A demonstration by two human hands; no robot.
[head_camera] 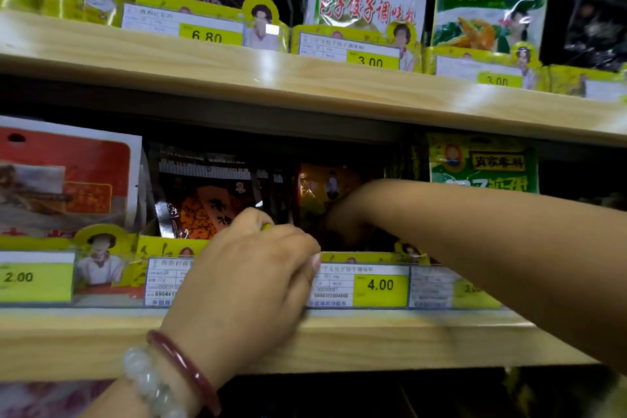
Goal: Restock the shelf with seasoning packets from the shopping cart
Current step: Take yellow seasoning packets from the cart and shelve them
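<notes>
Lower shelf (339, 339), left to right. Black-and-orange seasoning packets (203, 204): standing behind the yellow divider. Your left hand (251, 278): fingers curled over that divider's top edge, gripping it. Your right hand (342, 214): reaching deep among the orange-brown packets (322, 187); finger state cannot be told.
</notes>
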